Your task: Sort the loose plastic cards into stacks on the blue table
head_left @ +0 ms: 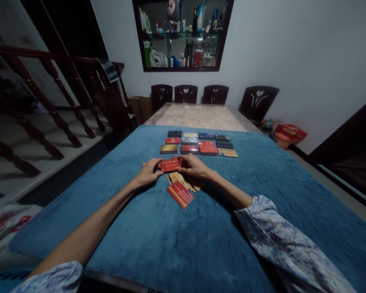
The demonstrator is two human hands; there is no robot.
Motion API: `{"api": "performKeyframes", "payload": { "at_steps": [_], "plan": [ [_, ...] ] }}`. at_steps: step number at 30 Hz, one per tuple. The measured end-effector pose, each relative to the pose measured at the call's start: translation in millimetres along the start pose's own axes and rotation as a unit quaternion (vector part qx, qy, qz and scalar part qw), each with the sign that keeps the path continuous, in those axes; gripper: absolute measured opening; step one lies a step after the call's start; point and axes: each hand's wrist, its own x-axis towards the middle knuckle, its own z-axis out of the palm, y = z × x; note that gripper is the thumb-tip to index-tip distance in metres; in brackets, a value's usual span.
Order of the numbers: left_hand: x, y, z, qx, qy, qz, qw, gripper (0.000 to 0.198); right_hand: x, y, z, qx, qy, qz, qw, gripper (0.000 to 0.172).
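Note:
My left hand (149, 171) pinches the left edge of a red card (170, 164) with pale printing. At that card's right end, my right hand (193, 166) grips it between thumb and fingers. Below the hands lies a loose overlapping heap: yellow-orange cards (177, 179) partly covered by my right hand, and a red card with a gold stripe (181, 194) on top, nearest me. Just beyond my hands, card stacks stand in rows, among them a gold stack (168, 149), a dark red stack (189, 149), a bright red stack (208, 148) and a yellow card (227, 153).
A blue cloth (134, 240) covers the near part of the table, with a marble-look top (198, 116) beyond. Dark chairs (216, 94) line the far end. A wooden railing (53, 85) runs along the left, and a plastic bag (9, 232) sits at the lower left.

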Motion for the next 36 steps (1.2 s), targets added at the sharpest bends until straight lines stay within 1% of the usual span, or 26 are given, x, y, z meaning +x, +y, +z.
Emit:
{"api": "performKeyframes", "payload": {
  "at_steps": [6,10,19,23,28,33,36],
  "plan": [
    [2,1,0.9,0.000,-0.009,0.002,1.000,0.047,-1,0,-5,-0.011,-0.006,0.008,1.000,0.052],
    [3,1,1.4,0.003,-0.015,-0.001,1.000,0.048,-1,-1,-8,-0.008,-0.023,0.015,1.000,0.053],
    [10,11,0.0,0.017,-0.029,-0.005,0.999,0.046,-3,2,-13,0.027,-0.028,0.025,0.999,0.055],
    [14,17,-0.2,0.030,-0.039,0.004,0.999,0.046,-6,6,-17,0.034,-0.025,0.028,0.999,0.054],
    [20,31,0.8,0.060,-0.070,-0.004,0.996,0.047,-9,12,-23,0.047,-0.024,0.039,0.998,0.055],
    [30,42,5.6,0.073,-0.082,-0.009,0.994,0.048,-15,20,-29,0.036,-0.020,0.041,0.998,0.051],
    [37,47,9.2,0.078,-0.089,-0.003,0.993,0.045,-19,24,-35,0.042,-0.019,0.049,0.998,0.049]
  ]
}}
